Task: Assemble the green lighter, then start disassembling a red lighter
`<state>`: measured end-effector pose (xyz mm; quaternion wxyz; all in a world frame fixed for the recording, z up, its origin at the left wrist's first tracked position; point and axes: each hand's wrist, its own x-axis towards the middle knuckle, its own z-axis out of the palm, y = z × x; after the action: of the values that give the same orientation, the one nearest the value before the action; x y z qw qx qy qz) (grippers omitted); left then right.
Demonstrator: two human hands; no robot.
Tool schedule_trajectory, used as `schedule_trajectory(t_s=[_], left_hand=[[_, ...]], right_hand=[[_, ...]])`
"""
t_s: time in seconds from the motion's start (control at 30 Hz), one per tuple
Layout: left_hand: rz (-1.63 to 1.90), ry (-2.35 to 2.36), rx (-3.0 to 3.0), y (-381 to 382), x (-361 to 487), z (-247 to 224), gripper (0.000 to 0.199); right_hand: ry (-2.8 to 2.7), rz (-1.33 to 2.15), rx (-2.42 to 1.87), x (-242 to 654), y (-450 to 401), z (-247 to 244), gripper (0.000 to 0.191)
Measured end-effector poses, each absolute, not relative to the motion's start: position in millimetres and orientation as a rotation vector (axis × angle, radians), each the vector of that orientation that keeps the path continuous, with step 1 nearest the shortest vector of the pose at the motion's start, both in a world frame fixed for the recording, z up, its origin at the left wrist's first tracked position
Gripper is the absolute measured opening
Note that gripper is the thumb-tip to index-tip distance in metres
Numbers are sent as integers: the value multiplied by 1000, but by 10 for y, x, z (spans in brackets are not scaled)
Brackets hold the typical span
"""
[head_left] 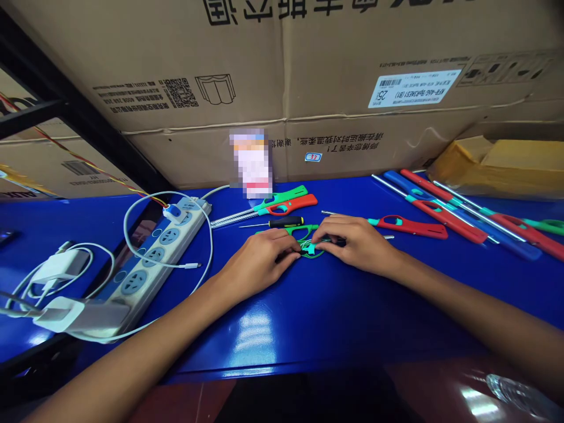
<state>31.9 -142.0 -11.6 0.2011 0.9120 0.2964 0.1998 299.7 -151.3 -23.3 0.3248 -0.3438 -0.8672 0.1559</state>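
The left hand (272, 258) and the right hand (359, 242) are meeting over the blue table (308, 323), both with a narrow shape, thumb and fingers being near together. Between their fingertips a small teal piece (311, 248) is lying, with a thin green loop (315, 256) around it; the right fingertips are seeming to touch the teal piece, and the left ones are standing just beside it. I cannot tell which hand is truly gripping, because the fingers are hiding the contact. In my judgement, the person is doing a fine handling of these small parts, and the next move is calling for steady, light fingertips, one hand supporting while the other is adjusting. Just behind the fingers, a green handle (312, 230) is showing partly. Farther behind, a screwdriver (286, 222) with black and yellow grip is lying near, and beyond it a green lighter (286, 195) and an orange-red lighter (299, 203) are resting side by side. To the right, a red lighter (425, 228) is lying near the right hand, and more lighters are crowding beyond. On the left, a power strip (154, 258) is standing well apart, and behind all a large carton (308, 70) is closing the view.
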Motion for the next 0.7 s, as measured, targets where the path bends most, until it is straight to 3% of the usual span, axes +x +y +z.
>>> schedule_trajectory(t_s=[0.33, 0.7], left_hand=[[581, 870, 2504, -1444, 347, -114, 7], [531, 844, 2657, -1442, 348, -108, 12]], right_hand=[[-2386, 310, -906, 2996, -1545, -219, 12], [-2337, 453, -939, 2989, -1535, -208, 14]])
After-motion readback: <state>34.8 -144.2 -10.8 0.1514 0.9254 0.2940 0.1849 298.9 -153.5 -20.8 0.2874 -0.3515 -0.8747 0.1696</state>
